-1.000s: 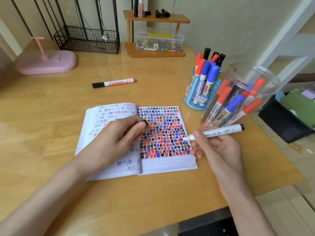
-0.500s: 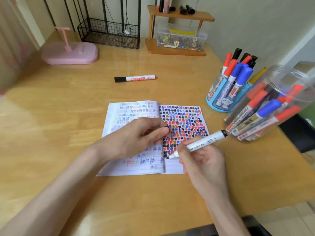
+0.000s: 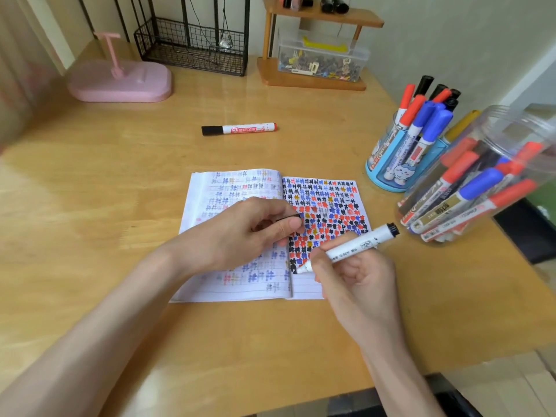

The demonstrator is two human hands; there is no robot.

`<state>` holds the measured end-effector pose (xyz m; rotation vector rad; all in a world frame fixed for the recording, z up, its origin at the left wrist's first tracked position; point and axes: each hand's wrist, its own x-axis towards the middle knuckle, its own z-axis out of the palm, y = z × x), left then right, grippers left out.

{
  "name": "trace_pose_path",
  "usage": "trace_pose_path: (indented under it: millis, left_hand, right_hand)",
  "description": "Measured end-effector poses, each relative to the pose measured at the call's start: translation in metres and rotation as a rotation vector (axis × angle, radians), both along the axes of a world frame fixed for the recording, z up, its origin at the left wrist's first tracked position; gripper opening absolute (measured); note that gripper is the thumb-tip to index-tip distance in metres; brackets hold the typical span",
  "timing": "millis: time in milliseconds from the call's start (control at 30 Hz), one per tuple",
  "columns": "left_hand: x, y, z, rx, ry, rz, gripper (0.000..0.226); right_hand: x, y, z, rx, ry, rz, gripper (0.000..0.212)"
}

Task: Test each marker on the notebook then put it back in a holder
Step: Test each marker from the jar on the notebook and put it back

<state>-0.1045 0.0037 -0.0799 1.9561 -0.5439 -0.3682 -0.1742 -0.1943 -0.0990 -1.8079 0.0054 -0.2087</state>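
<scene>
Marker [image 3: 349, 249]: white barrel, uncapped, tip down on the right page of the notebook [image 3: 228, 188], probably laying a test mark in the next free spot.
Right hand [image 3: 358, 275]: fingers curled round the barrel in a writing grip.
Left hand [image 3: 240, 233]: resting on the notebook near the fold, likely pinning it flat; thumb and fingers pinching a small black cap [image 3: 288, 218], kept close for recapping.
Notebook: open flat on the desk [image 3: 120, 206], right page crowded with black, red and blue marks.
Blue holder [image 3: 388, 176]: upright, right of the notebook; red-, blue- and black-capped markers standing inside.
Clear jar [image 3: 511, 139]: slanted, just beside the holder; more red- and blue-capped markers inside.
Loose marker [image 3: 239, 128]: black-capped, lying alone beyond the notebook.
</scene>
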Motion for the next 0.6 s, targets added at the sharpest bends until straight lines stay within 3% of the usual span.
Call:
trace_pose_path:
  millis: [600]
  left_hand:
    - [0.0011,0.0006,-0.0006,-0.003,0.013,-0.007,0.022]
  right_hand:
    - [0.0018,-0.0019,-0.0033,-0.03,-0.05,0.012,0.018]
